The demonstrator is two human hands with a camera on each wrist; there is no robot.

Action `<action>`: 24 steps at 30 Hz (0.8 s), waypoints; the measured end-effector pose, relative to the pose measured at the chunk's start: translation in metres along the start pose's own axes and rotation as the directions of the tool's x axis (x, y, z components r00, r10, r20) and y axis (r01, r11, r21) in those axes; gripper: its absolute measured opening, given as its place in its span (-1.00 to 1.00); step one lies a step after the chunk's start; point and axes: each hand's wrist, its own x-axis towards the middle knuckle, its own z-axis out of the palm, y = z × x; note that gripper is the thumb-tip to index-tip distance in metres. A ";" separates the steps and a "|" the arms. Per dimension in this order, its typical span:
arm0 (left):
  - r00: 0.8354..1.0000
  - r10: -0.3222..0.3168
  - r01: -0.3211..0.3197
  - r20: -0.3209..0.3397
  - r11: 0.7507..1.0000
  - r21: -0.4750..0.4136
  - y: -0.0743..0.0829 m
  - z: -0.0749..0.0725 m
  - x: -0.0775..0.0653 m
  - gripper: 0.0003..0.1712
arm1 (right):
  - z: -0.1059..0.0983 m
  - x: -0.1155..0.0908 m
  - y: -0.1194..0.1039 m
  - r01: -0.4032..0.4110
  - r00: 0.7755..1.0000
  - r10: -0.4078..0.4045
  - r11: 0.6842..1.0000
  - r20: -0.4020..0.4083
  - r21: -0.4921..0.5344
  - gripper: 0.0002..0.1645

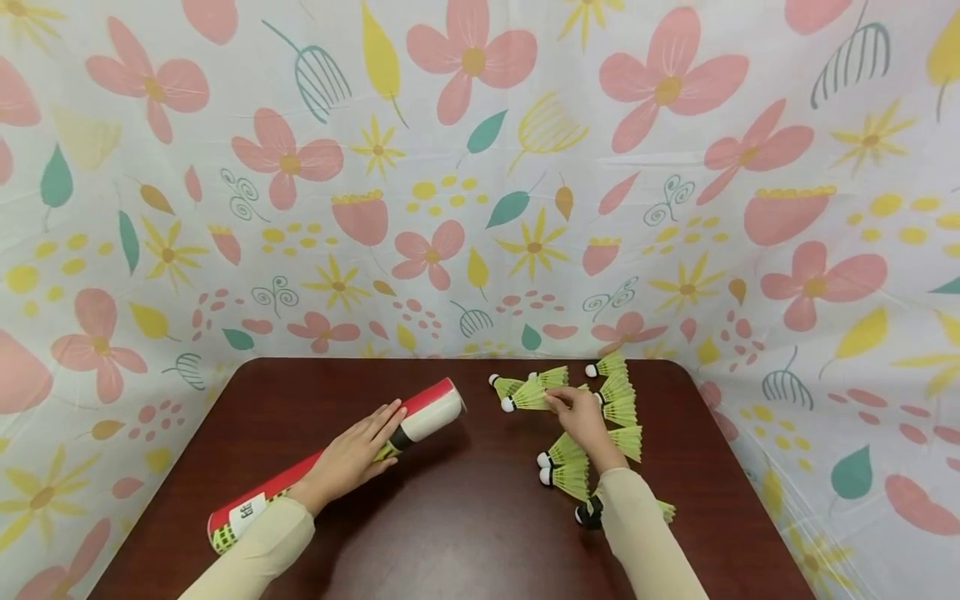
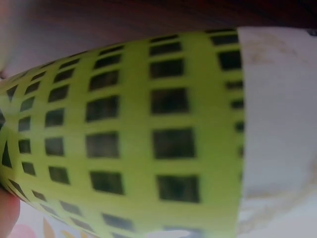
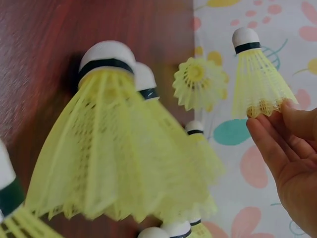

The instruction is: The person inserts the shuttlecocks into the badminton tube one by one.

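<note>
My left hand (image 1: 351,457) grips a long shuttlecock tube (image 1: 431,419), red, white and yellow-green, that slants across the left of the table. In the left wrist view the tube's green checked wall (image 2: 136,124) fills the frame. My right hand (image 1: 585,423) pinches a yellow shuttlecock (image 1: 527,396) by the rim of its skirt. The right wrist view shows this held shuttlecock (image 3: 258,82) with its white cork pointing up, between thumb and fingertips. Close behind it in the head view lie two more shuttlecocks (image 1: 553,377).
Several yellow shuttlecocks (image 1: 618,404) lie in a loose group around the right forearm, a pair (image 1: 567,481) nearer me. A black-headed one (image 1: 590,512) is partly hidden by the sleeve. The brown table (image 1: 450,533) meets a flowered cloth (image 1: 431,250) behind.
</note>
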 end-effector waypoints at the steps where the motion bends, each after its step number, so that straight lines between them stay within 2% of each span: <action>1: 1.000 0.001 -0.001 -0.001 1.000 0.000 0.000 0.000 0.000 0.03 | 0.001 0.000 -0.001 0.006 1.000 -0.006 1.000 -0.007 0.005 -0.78; 8: 1.000 0.006 -0.006 -0.014 1.000 -0.002 0.004 0.001 0.001 0.06 | 0.003 0.000 -0.013 -0.004 1.000 0.004 0.998 -0.010 0.060 -0.79; 20: 0.999 0.023 -0.023 -0.046 1.000 0.009 0.006 0.001 0.002 0.11 | 0.014 0.004 -0.030 0.077 0.996 -0.072 0.991 -0.051 0.107 -0.84; 24: 0.999 0.027 -0.027 -0.032 1.000 0.006 0.007 0.002 0.003 0.10 | 0.019 0.005 -0.035 0.104 0.994 -0.098 0.984 -0.050 0.142 -0.84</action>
